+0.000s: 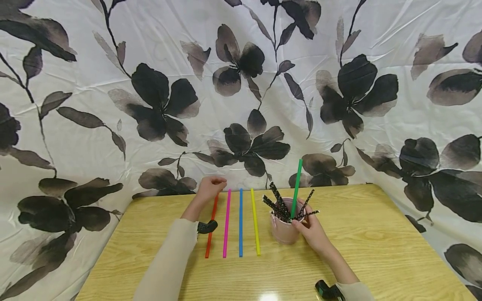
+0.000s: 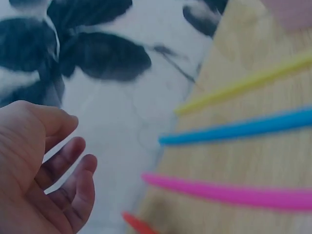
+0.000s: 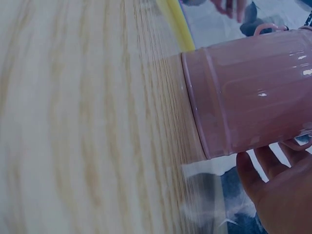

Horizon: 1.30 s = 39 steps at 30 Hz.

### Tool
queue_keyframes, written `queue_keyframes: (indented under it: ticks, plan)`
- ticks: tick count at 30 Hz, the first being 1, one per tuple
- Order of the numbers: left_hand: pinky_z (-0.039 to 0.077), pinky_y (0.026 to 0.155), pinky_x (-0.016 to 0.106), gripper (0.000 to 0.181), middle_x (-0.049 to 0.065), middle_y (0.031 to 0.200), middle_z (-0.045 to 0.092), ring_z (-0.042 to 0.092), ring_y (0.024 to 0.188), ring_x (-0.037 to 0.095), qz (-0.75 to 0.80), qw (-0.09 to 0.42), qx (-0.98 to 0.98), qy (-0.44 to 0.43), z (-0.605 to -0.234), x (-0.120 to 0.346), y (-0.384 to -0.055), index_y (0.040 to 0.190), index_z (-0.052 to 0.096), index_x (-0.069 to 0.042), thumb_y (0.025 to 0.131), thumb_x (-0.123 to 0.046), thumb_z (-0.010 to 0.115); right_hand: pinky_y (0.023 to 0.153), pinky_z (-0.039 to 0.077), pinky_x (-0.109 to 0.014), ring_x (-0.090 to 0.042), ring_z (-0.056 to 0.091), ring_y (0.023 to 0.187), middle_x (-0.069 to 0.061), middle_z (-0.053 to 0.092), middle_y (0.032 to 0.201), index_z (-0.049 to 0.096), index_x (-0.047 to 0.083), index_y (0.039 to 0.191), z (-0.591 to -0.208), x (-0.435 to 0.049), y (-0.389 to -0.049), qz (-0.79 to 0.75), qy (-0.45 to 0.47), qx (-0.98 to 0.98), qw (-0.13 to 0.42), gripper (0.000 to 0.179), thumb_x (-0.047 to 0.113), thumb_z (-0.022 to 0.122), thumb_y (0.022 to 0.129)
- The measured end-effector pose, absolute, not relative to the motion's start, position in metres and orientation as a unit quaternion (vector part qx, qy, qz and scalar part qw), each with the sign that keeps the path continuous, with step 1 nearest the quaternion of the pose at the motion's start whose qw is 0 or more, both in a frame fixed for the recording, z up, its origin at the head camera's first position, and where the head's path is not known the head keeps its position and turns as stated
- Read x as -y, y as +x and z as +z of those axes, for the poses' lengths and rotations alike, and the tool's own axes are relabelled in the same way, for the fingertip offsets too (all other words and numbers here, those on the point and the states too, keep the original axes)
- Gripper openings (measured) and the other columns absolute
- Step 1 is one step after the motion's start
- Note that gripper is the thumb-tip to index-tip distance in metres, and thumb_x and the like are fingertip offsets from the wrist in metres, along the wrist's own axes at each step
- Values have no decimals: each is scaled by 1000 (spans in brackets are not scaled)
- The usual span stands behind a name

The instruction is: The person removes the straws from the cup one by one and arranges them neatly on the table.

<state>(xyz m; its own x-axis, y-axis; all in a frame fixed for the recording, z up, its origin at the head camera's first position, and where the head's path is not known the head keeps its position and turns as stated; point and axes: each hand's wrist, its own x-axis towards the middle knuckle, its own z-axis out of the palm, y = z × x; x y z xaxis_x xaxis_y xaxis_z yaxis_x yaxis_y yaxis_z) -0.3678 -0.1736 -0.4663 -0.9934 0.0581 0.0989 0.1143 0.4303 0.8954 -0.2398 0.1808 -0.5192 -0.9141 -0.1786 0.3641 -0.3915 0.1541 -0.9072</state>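
My right hand (image 1: 312, 234) grips the right side of a small pink bucket (image 1: 284, 236), thumb in front and fingers behind. The right wrist view shows the fingertips at the ribbed wall, by a side handle. A green straw (image 1: 296, 188) and several black straws with white specks (image 1: 278, 195) stand tilted in the bucket. Over the far end of a red straw (image 1: 211, 236), my left hand (image 1: 208, 190) hovers with loosely bent fingers and nothing between them. To its right lie a magenta straw (image 1: 227, 223), a blue straw (image 1: 241, 223) and a yellow straw (image 1: 256, 223), spaced side by side.
The wooden table (image 1: 376, 251) ends at a floral cloth (image 1: 241, 96) hung behind it and at both sides. Black wrist devices (image 1: 208, 227) are strapped at both cuffs. The straws' far ends lie near the table's back edge.
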Motion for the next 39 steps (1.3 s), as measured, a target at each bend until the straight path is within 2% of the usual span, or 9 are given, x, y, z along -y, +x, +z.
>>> queue_keyframes:
  ticks: [7,12,15,18,23,29,35,39]
  plan:
    - [51,69,30,30,8,97,67,60,83,22,-530,-9,838,-129,-429,141,-369,114,69,2,94,-19,64,92,45,-30,-42,42,126,-27,36,145,28,6,150,-518,-181,-239,624,190,754,81,64,3,59,95]
    - [52,77,39,26,11,104,67,61,92,31,-533,-36,829,-167,-402,114,-362,115,70,-4,95,-19,64,88,47,-35,-45,44,123,-28,33,147,25,8,152,-516,-181,-237,626,179,756,68,66,4,59,95]
    - [52,83,44,25,9,108,67,62,94,30,-541,-50,820,-179,-391,99,-359,115,70,-7,95,-20,64,89,46,-35,-44,43,124,-27,34,146,26,8,152,-516,-181,-237,625,179,757,69,66,5,58,95]
    - [52,86,44,25,8,110,67,63,93,23,-550,-57,812,-188,-380,86,-355,117,70,-8,95,-20,64,93,45,-32,-42,41,127,-26,35,146,27,8,151,-517,-181,-237,624,183,756,73,64,5,58,95]
    - [53,79,32,26,11,113,66,63,98,25,-557,-61,800,-214,-363,66,-346,118,68,-5,96,-17,62,93,44,-32,-41,41,127,-27,36,146,27,5,151,-517,-180,-237,621,185,757,82,64,4,59,95]
    - [49,67,27,24,8,107,66,60,86,21,-552,-47,797,-238,-349,45,-336,117,68,-6,97,-16,61,94,44,-39,-41,44,124,-28,40,142,27,6,150,-517,-180,-238,614,187,762,87,65,3,60,94]
    - [51,68,31,24,5,107,65,61,84,19,-547,-30,804,-232,-337,23,-322,116,69,-8,96,-18,63,97,42,-44,-41,41,128,-25,40,144,28,9,151,-517,-181,-239,616,184,762,77,64,6,60,95]
    - [54,73,32,26,4,107,65,63,90,20,-564,-44,798,-210,-332,9,-314,118,68,-7,94,-17,65,98,41,-44,-40,40,130,-24,39,145,27,9,151,-516,-181,-240,618,190,759,74,64,6,59,96]
